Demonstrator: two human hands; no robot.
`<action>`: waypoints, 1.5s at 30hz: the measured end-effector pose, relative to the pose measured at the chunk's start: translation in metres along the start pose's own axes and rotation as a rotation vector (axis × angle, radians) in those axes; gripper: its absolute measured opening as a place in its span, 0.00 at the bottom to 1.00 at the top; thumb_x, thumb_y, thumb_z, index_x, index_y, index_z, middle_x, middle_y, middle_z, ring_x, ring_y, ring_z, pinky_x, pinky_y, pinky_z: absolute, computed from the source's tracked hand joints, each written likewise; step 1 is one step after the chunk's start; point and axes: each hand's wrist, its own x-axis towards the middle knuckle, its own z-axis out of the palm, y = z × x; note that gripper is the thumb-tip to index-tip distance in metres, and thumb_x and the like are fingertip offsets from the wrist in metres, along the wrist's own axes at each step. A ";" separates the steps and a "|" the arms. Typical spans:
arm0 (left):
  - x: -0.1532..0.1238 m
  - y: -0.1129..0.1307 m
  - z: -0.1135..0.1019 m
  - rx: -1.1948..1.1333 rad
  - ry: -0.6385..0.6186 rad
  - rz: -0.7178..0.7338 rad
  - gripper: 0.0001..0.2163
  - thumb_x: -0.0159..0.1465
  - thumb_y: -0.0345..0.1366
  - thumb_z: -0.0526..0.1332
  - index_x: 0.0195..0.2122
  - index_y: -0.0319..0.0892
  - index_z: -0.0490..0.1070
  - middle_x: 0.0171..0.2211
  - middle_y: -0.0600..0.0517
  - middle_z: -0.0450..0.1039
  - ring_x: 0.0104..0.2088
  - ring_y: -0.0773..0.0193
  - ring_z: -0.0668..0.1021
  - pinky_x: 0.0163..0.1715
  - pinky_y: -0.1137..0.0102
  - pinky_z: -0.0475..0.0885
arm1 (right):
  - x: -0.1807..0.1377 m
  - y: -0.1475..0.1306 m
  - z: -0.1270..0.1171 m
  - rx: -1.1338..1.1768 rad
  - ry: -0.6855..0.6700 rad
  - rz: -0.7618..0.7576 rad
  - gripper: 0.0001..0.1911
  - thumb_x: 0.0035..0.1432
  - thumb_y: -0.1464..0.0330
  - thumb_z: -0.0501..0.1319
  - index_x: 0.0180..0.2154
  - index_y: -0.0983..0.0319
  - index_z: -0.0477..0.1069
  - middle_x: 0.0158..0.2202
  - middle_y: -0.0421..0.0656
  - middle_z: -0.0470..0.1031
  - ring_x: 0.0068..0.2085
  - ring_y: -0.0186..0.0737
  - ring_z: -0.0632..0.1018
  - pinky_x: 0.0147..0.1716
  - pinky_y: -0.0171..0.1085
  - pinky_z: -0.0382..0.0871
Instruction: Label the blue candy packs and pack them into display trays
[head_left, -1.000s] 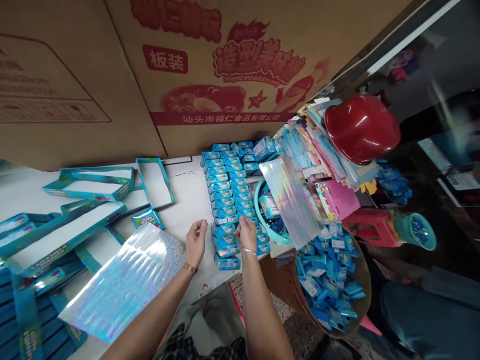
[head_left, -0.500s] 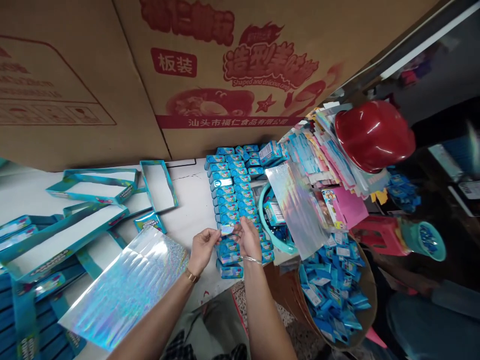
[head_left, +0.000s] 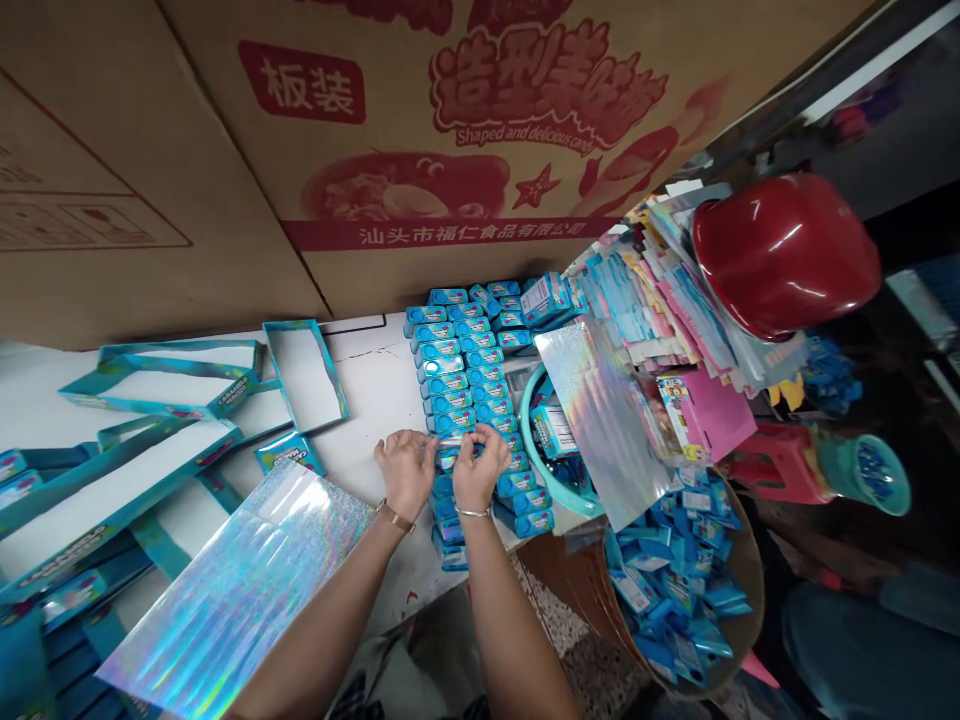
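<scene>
Head view: your left hand [head_left: 405, 472] and right hand [head_left: 480, 472] have dropped since half a second ago. Both sets of fingers pinch shut on the small silvery holographic strip [head_left: 454, 447], which now lies against the rows of small blue cardboard boxes [head_left: 450, 372] beneath your fingertips.

Your view is brightly lit over the white table [head_left: 375, 380]. Your left hand [head_left: 405, 470] and right hand [head_left: 480, 475] appear sharp, without motion blur. Expect iridescent glare on the large holographic foil sheet [head_left: 240, 590] and highlights on the glossy red plastic bowl [head_left: 784, 255]. The right side falls into deep shadow. Wide-angle distortion bends the edges of the brown cardboard carton [head_left: 225, 200].
</scene>
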 end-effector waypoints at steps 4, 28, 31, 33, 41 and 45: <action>0.001 -0.005 0.002 0.036 -0.007 0.004 0.13 0.66 0.43 0.55 0.33 0.44 0.76 0.38 0.46 0.77 0.45 0.48 0.72 0.55 0.48 0.51 | -0.002 0.005 0.006 -0.022 -0.026 -0.026 0.13 0.64 0.63 0.53 0.46 0.61 0.68 0.38 0.46 0.75 0.48 0.49 0.69 0.53 0.48 0.53; -0.025 -0.056 -0.069 -0.064 0.141 0.014 0.19 0.64 0.42 0.56 0.53 0.41 0.67 0.49 0.42 0.71 0.51 0.50 0.71 0.54 0.58 0.63 | -0.019 -0.009 -0.031 0.158 -0.019 -0.140 0.14 0.64 0.64 0.51 0.46 0.63 0.69 0.44 0.51 0.70 0.48 0.47 0.70 0.50 0.46 0.63; -0.041 -0.092 -0.127 0.190 0.198 -0.129 0.24 0.63 0.47 0.56 0.57 0.41 0.63 0.51 0.39 0.69 0.52 0.44 0.69 0.52 0.53 0.62 | -0.059 -0.020 -0.034 0.311 -0.207 -0.152 0.13 0.65 0.65 0.50 0.44 0.60 0.70 0.42 0.47 0.72 0.45 0.42 0.73 0.47 0.42 0.67; -0.044 -0.114 -0.150 0.372 0.098 -0.262 0.27 0.62 0.50 0.55 0.58 0.38 0.62 0.50 0.36 0.69 0.52 0.40 0.69 0.49 0.51 0.63 | -0.089 -0.028 -0.020 0.312 -0.423 -0.155 0.12 0.63 0.65 0.53 0.45 0.60 0.70 0.40 0.45 0.74 0.42 0.42 0.75 0.45 0.40 0.69; -0.035 -0.145 -0.159 0.425 -0.131 -0.276 0.24 0.59 0.54 0.57 0.48 0.42 0.71 0.39 0.43 0.77 0.44 0.45 0.76 0.44 0.57 0.66 | -0.141 -0.058 0.059 0.064 -0.771 -0.122 0.29 0.52 0.65 0.66 0.56 0.62 0.66 0.49 0.51 0.75 0.49 0.52 0.75 0.48 0.48 0.68; -0.034 -0.136 -0.171 0.263 -0.046 -0.157 0.27 0.55 0.55 0.60 0.49 0.41 0.72 0.40 0.43 0.77 0.44 0.48 0.77 0.43 0.61 0.70 | -0.134 -0.073 0.043 0.298 -0.709 -0.225 0.21 0.58 0.72 0.58 0.53 0.58 0.68 0.48 0.45 0.74 0.47 0.42 0.76 0.48 0.39 0.68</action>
